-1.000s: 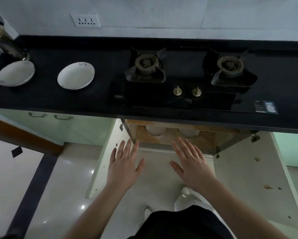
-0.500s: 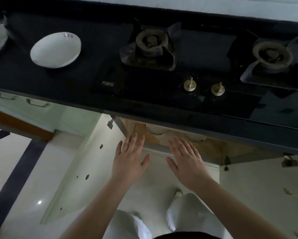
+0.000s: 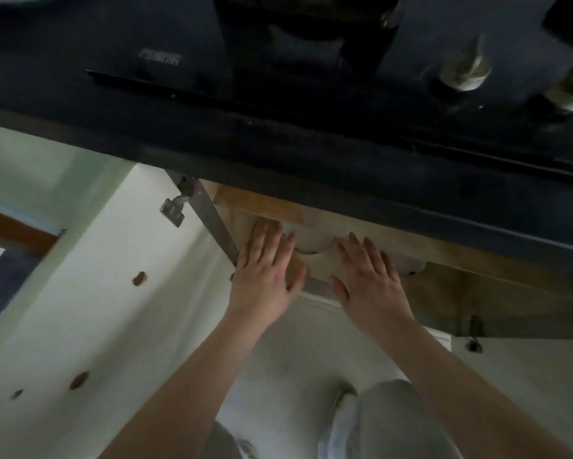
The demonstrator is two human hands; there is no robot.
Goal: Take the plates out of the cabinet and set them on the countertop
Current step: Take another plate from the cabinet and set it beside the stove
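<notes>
Bare and flat, the left hand point(image 3: 265, 273) reaches into the open cabinet point(image 3: 444, 293) with its fingers straight and lightly fanned, palm down, gripping nothing. Its fingertips lie over the wooden shelf just inside the left edge of the opening, beside a grey metal rail point(image 3: 217, 226) that slants down the cabinet's side. The right hand point(image 3: 368, 279) mirrors it just to the right, also flat, fingers splayed and empty, its fingertips at the front of the shelf. The two hands are near each other but apart.

Between and just beyond the fingertips sit pale rounded plates point(image 3: 315, 241), only their front curves showing under the shadow of the worktop; a second pale rim point(image 3: 407, 265) peeks out to the right of the right hand. Whether either hand touches a plate is hard to tell, as the view is blurred.

Above the opening runs the thick dark countertop point(image 3: 278, 150), carrying a black gas hob point(image 3: 278, 44) whose brass-coloured knobs point(image 3: 465, 71) show at the upper right. To the left hangs the open white cabinet door point(image 3: 80, 309), dotted with brown holes, with a metal hinge point(image 3: 174, 210) near its top corner. Below, both bare forearms stretch up from the bottom edge, over pale trousers point(image 3: 378, 422) and a light tiled floor point(image 3: 298, 342).
</notes>
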